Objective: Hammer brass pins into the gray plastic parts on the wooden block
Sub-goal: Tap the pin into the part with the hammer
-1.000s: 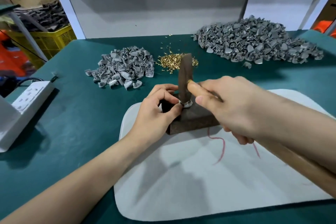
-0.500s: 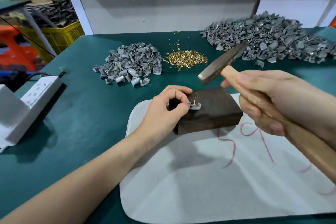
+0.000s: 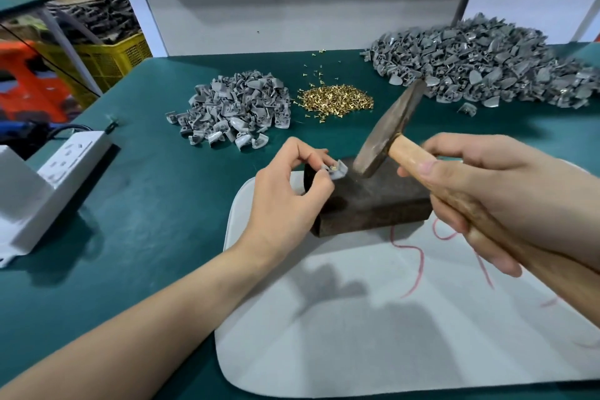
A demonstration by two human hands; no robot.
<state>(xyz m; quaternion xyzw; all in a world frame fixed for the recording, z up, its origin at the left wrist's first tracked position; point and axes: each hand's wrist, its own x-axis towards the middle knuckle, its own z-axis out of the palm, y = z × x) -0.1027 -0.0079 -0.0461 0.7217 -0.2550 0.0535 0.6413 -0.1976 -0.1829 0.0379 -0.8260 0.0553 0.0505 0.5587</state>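
1. Step in hand, by the look of it: lining up a pin-loaded part for the strike. Doing it well calls for seating the part flat, keeping the pin upright and the fingertips off the pin head, then short square taps.
2. The left hand [image 3: 285,201] pinches a small gray plastic part [image 3: 337,169] between thumb and forefinger at the top left edge of the dark wooden block [image 3: 373,204]. A brass pin [image 3: 332,167] stands in the part. Whether it sits flat, cannot tell.
3. The right hand [image 3: 487,191] is wrapped tight round the wooden-handled hammer [image 3: 386,133], high up near the dark metal head. The head is tilted, its lower face close over the block top, just right of the part and not on it.
4. The block sits on a white mat [image 3: 357,328] on the teal counter [image 3: 146,204]. A loose brass pin pile [image 3: 336,101] lies behind it, between a small gray parts heap [image 3: 237,110] and a big gray parts heap [image 3: 480,65].
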